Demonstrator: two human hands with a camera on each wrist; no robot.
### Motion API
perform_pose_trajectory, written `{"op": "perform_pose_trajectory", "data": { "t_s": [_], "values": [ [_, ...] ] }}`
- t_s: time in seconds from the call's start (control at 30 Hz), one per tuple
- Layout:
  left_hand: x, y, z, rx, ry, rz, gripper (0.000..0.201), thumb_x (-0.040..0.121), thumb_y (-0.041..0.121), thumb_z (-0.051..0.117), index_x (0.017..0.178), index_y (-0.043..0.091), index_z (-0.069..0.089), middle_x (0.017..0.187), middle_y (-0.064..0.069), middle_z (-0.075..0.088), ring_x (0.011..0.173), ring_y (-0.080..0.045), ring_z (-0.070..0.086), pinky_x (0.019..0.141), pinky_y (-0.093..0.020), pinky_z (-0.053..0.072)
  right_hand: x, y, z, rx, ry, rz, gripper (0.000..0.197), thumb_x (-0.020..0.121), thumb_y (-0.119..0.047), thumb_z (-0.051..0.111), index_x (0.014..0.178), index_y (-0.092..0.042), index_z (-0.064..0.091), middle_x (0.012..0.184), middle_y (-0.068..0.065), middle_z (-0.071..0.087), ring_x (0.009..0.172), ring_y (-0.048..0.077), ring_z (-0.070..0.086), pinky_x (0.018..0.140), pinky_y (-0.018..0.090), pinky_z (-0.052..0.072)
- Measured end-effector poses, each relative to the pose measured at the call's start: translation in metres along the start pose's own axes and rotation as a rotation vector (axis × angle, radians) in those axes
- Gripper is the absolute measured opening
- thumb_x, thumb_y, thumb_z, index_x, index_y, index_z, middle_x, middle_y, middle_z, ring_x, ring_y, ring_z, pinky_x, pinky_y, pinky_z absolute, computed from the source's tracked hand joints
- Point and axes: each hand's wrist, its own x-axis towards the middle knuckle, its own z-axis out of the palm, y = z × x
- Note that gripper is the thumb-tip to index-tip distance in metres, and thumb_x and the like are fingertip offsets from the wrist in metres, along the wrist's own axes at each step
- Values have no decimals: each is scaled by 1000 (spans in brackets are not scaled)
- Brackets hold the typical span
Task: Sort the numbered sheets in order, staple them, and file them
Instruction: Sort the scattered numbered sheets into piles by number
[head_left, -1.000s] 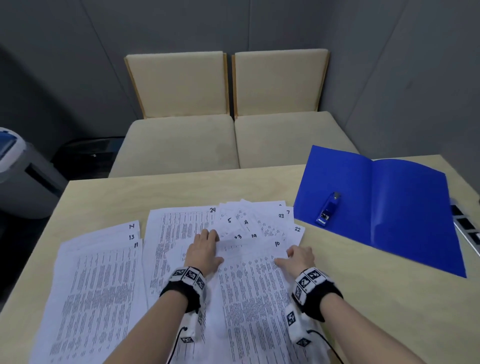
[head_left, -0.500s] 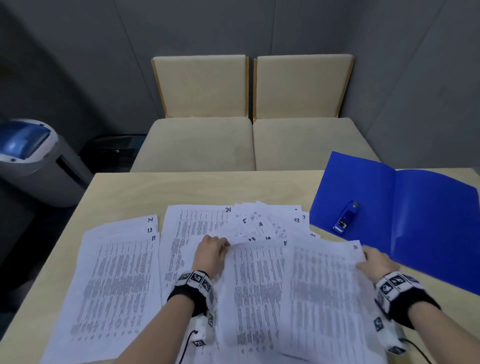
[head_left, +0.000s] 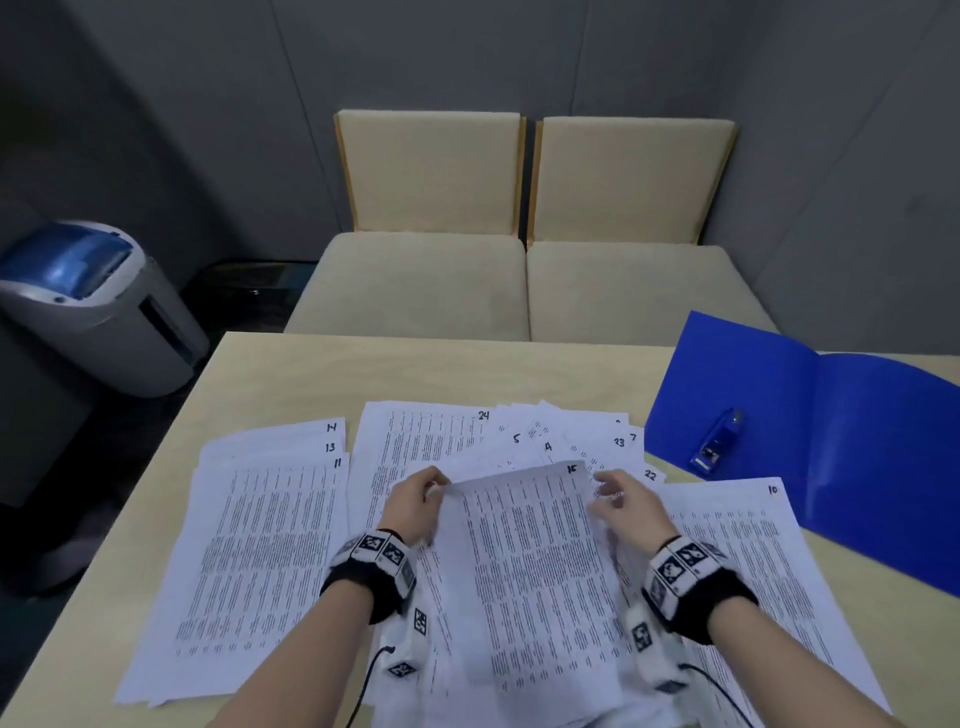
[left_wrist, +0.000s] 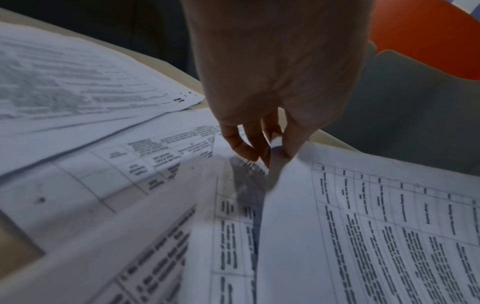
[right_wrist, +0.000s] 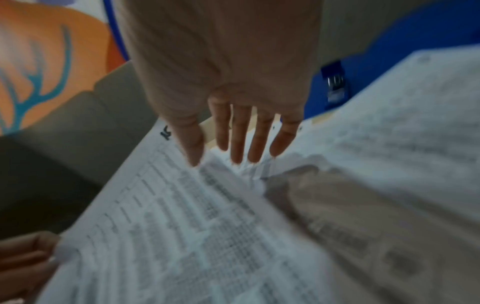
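left hand (head_left: 413, 501) grip: pinches sheet 15 (head_left: 524, 561) at its top-left corner | right hand (head_left: 621, 501) grip: slack, fingers spread beside its right edge | sheet lifted off desk (head_left: 311, 374)

Numbered printed sheets (head_left: 260, 545) lie spread across the near table; the open blue folder (head_left: 831, 441) (stapler (head_left: 717, 441) on it) lies far right.

Pale wooden table (head_left: 291, 374) under spread numbered sheets (head_left: 260, 545), open blue folder (head_left: 857, 467).

Sheet corners read 14 (head_left: 331, 427), 13 (head_left: 330, 447), 11 (head_left: 337, 462), 24 (head_left: 483, 415), 5 (head_left: 516, 438), 23 (head_left: 618, 442), 22 (head_left: 650, 475), 10 (head_left: 772, 489)
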Motion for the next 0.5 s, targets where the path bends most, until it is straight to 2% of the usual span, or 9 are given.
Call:
{"op": "perform_pose_trajectory", "data": {
  "t_s": [0.07, 0.13, 0.17, 0.23, 0.27, 0.33, 0.4, 0.5],
  "values": [
    [-1, -2, -5, -2, -21, 20, 19, 95, 8, 45, 88, 18, 59, 68, 2, 59, 54, -16, 53, 55, -21, 44, -3, -12, 15, 113, -101, 8, 28, 83, -19, 70, 109, -17, 62, 104, 1, 67, 94, 19, 63, 83, 32, 51],
    [-2, -4, -10, -5, -37, 52, 25, 93, 4, 46, 81, 21, 60, 76, 2, 59, 58, -15, 56, 51, -11, 42, -6, -18, 21, 120, -139, 10, 14, 83, -13, 69, 94, -21, 69, 97, 2, 72, 94, 20, 66, 89, 37, 52],
    [-2, -5, -11, 2, -39, 67, 29, 91, 2, 46, 78, 23, 61, 85, 1, 59, 68, -16, 58, 57, -9, 42, -7, -18, 23, 101, -154, 16, 15, 82, -9, 68, 87, -23, 70, 94, 1, 72, 94, 20, 66, 89, 36, 52],
    [-1, -7, -12, 39, -53, 95, 35, 88, -2, 46, 74, 24, 63, 102, -2, 58, 93, -19, 59, 77, -18, 44, -13, -14, 25, 58, -187, 40, 22, 81, -5, 68, 80, -27, 69, 89, -1, 72, 92, 17, 66, 85, 30, 52],
    [0, -8, -12, 72, -64, 102, 35, 87, -3, 44, 74, 22, 66, 110, -2, 57, 103, -19, 57, 85, -23, 43, -17, -12, 26, 36, -201, 50, 24, 80, -5, 69, 79, -28, 68, 88, -3, 71, 90, 15, 66, 81, 27, 51],
    [3, -8, -10, 158, -64, 113, 37, 87, -3, 42, 78, 16, 72, 123, 0, 56, 116, -18, 51, 95, -25, 38, -22, -7, 28, 5, -220, 70, 26, 78, -5, 71, 78, -31, 67, 86, -5, 70, 88, 14, 65, 78, 23, 49],
    [7, -6, -6, 215, -81, 141, 31, 89, 1, 45, 83, 15, 72, 125, 1, 55, 116, -18, 50, 98, -27, 38, -26, -3, 29, 8, -217, 100, 27, 79, -6, 71, 77, -32, 65, 86, -5, 69, 88, 15, 65, 76, 23, 48],
    [12, -2, -1, 259, -152, 160, 17, 90, 13, 53, 99, 20, 66, 114, 1, 55, 101, -14, 54, 93, -25, 45, -29, 1, 32, 18, -181, 128, 19, 81, -10, 69, 82, -29, 67, 91, -2, 72, 90, 16, 68, 81, 28, 53]
  ]
}}
